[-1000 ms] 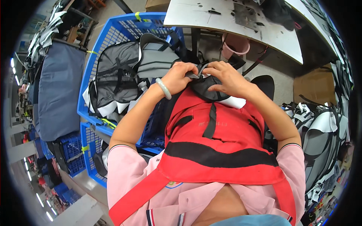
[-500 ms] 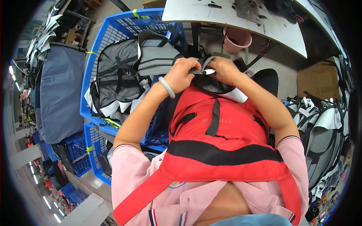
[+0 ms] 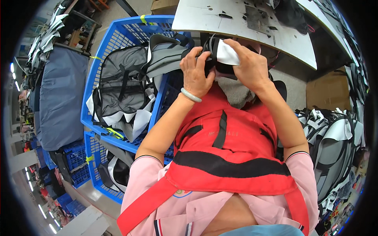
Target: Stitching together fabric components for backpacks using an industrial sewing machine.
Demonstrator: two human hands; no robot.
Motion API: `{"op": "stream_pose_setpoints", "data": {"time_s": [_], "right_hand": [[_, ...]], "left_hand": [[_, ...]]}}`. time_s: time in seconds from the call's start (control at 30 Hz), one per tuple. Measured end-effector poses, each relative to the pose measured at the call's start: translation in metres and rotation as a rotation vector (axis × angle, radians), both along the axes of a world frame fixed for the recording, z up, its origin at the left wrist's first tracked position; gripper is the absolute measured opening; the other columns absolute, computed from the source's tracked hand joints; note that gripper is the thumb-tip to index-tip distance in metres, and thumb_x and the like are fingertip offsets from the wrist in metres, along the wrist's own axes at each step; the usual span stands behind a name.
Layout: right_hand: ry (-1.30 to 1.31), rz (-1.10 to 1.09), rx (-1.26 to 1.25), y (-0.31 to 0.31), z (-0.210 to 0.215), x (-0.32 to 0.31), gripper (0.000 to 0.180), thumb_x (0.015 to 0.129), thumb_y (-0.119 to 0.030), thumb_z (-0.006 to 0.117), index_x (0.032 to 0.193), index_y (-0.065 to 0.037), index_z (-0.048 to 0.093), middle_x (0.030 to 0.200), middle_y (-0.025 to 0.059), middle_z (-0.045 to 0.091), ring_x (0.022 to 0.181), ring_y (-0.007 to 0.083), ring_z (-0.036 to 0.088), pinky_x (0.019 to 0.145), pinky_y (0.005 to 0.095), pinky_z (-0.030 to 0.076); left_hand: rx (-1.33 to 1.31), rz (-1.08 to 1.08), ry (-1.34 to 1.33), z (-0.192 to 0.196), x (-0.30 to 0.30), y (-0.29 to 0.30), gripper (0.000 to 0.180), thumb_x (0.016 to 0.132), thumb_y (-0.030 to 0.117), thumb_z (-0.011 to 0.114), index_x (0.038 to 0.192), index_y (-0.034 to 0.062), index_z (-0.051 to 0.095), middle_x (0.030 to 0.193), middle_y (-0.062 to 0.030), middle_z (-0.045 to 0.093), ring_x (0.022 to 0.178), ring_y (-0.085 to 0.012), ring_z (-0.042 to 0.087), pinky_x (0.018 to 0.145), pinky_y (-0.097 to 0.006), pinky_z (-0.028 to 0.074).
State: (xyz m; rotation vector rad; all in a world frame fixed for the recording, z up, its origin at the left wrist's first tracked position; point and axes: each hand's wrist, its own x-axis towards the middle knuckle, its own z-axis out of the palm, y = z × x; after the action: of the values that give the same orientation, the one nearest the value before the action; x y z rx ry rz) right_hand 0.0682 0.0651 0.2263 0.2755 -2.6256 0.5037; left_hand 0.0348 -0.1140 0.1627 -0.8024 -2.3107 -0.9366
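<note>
A sewn grey-and-black fabric bag piece (image 3: 169, 56) stretches from the blue basket to my hands. My left hand (image 3: 196, 74), a pale bangle at its wrist, curls its fingers and thumb around the dark edge of this piece. To its right, my right hand (image 3: 251, 67) pinches a white flap (image 3: 227, 54) between thumb and fingers, raised at the end of the piece. Dark fabric hangs between the two hands, and part of it is hidden behind the fingers. Below them my red apron (image 3: 232, 129) covers my lap.
Grey bag parts lie in the blue basket (image 3: 85, 98) at left, with another blue basket (image 3: 89, 147) lower down. A white worktable (image 3: 220, 17) with scraps stands ahead. At right are a cardboard box (image 3: 328, 90) and piled grey bag pieces (image 3: 334, 149). A grey-blue covered stack (image 3: 63, 98) stands far left.
Both hands have moved forward and up from my lap. They have drawn apart, and the right hand now lifts the white flap toward the worktable. The bag piece has moved with them.
</note>
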Motion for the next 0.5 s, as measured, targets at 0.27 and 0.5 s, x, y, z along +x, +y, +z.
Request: {"op": "stream_pose_setpoints", "data": {"time_s": [0.27, 0.5], "right_hand": [[-0.045, -0.043, -0.055, -0.001, 0.017, -0.005, 0.053, 0.070, -0.002, 0.058, 0.121, -0.015, 0.054, 0.088, 0.0123, 0.067, 0.075, 0.0320, 0.065, 0.064, 0.0402, 0.052], [-0.014, 0.073, -0.067, -0.023, 0.007, 0.004, 0.057, 0.074, -0.007, 0.063, 0.128, -0.015, 0.048, 0.088, 0.0132, 0.065, 0.076, 0.0334, 0.064, 0.064, 0.0409, 0.052]], "left_hand": [[0.190, -0.074, -0.197, 0.003, 0.032, -0.003, 0.037, 0.072, 0.009, 0.072, 0.103, 0.0044, 0.053, 0.101, -0.0136, 0.054, 0.094, -0.0305, 0.051, 0.083, -0.039, 0.038], [0.117, 0.353, 0.017, -0.011, 0.002, 0.001, 0.040, 0.078, 0.017, 0.071, 0.107, 0.0009, 0.049, 0.107, -0.0184, 0.053, 0.104, -0.0352, 0.053, 0.091, -0.045, 0.037]]}}
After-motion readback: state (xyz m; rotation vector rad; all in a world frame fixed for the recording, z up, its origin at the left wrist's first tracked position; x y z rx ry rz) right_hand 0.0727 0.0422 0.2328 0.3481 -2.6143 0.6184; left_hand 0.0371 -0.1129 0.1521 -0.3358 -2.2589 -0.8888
